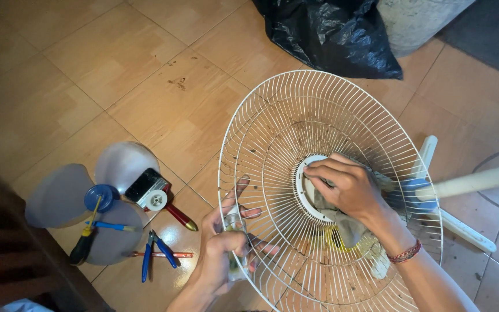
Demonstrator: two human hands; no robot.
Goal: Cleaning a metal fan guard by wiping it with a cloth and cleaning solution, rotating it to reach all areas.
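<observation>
Left hand (226,245) grip closed around fan guard (330,190) rim, lower centre; right hand (347,190) pinches grey cloth (342,222) against hub ring. Guard fills frame centre-right on floor. Judged light, springy, thin wires bendable; rim safest hold. Pliers (156,254), screwdrivers lower left.

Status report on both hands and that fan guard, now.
Left hand grips the guard's rim. Right hand presses a grey rag at the hub of the white wire fan guard. Tools lie apart, left.
</observation>
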